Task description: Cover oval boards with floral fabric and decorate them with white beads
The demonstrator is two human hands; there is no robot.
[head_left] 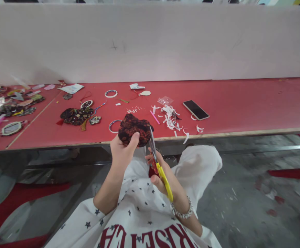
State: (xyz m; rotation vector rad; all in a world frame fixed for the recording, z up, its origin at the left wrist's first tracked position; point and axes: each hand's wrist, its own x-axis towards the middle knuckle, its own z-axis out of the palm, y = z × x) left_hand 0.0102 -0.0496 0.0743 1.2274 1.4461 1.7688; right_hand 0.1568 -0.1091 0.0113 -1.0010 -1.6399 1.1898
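My left hand (122, 151) grips a rounded piece of dark red-and-black patterned fabric (132, 129), with the thumb pressed on its lower edge. My right hand (162, 175) holds yellow-handled scissors (158, 164) below the table's front edge. Their metal blades rise to the right edge of the fabric and appear to touch it. My right fingers partly hide the handles, and a beaded bracelet (182, 210) circles that wrist.
A red table (255, 103) runs ahead, bearing white paper scraps (170, 117), a smartphone (195, 110), thin hoops (111, 93), and a fabric ornament (76, 116). Several patterned pieces lie at far left. A white wall stands behind; a concrete floor lies lower right.
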